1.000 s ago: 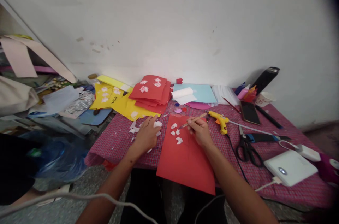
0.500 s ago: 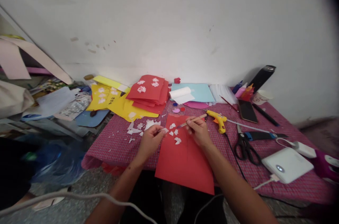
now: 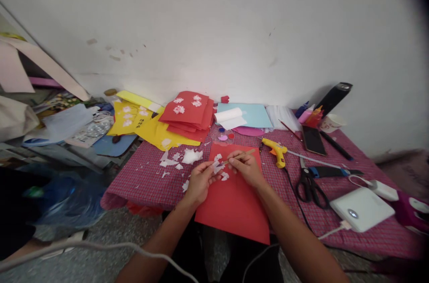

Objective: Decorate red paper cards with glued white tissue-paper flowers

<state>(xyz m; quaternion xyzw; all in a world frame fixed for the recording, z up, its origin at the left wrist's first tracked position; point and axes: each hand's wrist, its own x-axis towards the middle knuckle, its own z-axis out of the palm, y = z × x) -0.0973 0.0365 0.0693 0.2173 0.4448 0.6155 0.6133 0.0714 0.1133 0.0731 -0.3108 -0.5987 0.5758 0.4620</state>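
Now left hand [image 3: 200, 181], pinching white paper scrap [image 3: 216, 167], shifted farther over red sheet [image 3: 234, 211]; right hand [image 3: 245, 168] grips tan stick [image 3: 248, 152].

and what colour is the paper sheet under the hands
The sheet is red, seen best in the head view.

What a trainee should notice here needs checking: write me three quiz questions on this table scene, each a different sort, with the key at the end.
1. Open: What does the person's right hand hold?
2. True or false: The black-handled scissors lie to the right of the yellow glue gun.
3. Fill in the blank: The big sheet beneath the right hand is ____ in colour.

Key: 1. a slim light-brown stick; 2. true; 3. red.
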